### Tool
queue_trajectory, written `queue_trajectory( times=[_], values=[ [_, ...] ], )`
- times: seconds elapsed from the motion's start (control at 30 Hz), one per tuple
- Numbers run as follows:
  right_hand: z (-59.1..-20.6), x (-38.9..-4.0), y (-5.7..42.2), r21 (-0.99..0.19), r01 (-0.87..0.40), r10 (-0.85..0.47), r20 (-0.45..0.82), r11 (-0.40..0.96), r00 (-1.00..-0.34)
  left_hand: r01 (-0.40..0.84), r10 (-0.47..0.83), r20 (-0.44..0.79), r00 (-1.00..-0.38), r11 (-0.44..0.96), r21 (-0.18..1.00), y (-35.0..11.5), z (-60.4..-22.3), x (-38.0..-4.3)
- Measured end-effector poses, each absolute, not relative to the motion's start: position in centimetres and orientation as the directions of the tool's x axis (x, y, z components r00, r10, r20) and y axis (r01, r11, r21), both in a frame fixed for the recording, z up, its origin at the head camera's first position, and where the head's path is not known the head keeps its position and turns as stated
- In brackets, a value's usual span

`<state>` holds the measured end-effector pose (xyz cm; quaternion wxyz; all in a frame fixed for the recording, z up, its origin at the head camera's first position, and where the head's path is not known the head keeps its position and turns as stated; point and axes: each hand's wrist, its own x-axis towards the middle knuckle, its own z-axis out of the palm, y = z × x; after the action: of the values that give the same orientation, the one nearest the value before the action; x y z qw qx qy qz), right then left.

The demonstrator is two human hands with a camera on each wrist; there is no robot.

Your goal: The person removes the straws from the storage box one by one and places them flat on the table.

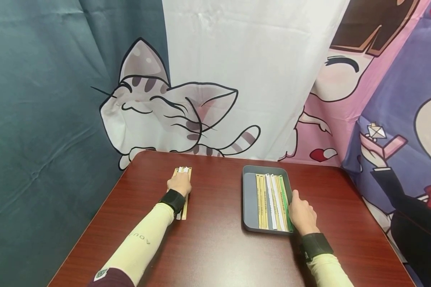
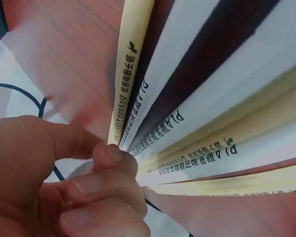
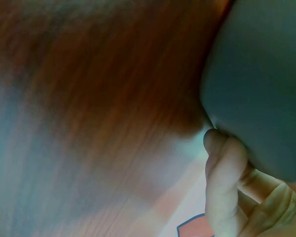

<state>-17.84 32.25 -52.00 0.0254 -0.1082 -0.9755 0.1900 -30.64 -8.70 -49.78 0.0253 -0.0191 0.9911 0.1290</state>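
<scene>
My left hand grips a small bunch of paper-wrapped straws on the left of the table. The left wrist view shows these straws, white and yellowish with printed lettering, fanning out from the fingertips and thumb. A grey rectangular tray stands to the right, holding several yellow, white and green wrapped straws side by side. My right hand holds the tray by its right edge, thumb along the rim. In the right wrist view, bent fingers meet the tray's outer wall.
Everything stands on a reddish-brown wooden table. Its back edge lies against a hanging cloth printed with a cartoon cat and figures. A strip of table separates the tray from the left hand.
</scene>
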Motion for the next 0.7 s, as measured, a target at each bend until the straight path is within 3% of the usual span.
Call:
queue_trajectory(
  times=[0.4, 0.7],
  values=[
    [-52.0, -18.0, 32.4, -0.377, 0.216, 0.231, -0.005, 0.901, -0.973, -0.013, -0.007, -0.022, -1.000, 0.963, 0.270, -8.2, -50.0, -31.0],
    [-52.0, -17.9, 32.2, -0.376, 0.212, 0.230, 0.002, 0.902, -0.973, 0.090, 0.047, 0.156, -0.987, 0.957, 0.277, -5.6, -48.0, -30.6]
  ],
)
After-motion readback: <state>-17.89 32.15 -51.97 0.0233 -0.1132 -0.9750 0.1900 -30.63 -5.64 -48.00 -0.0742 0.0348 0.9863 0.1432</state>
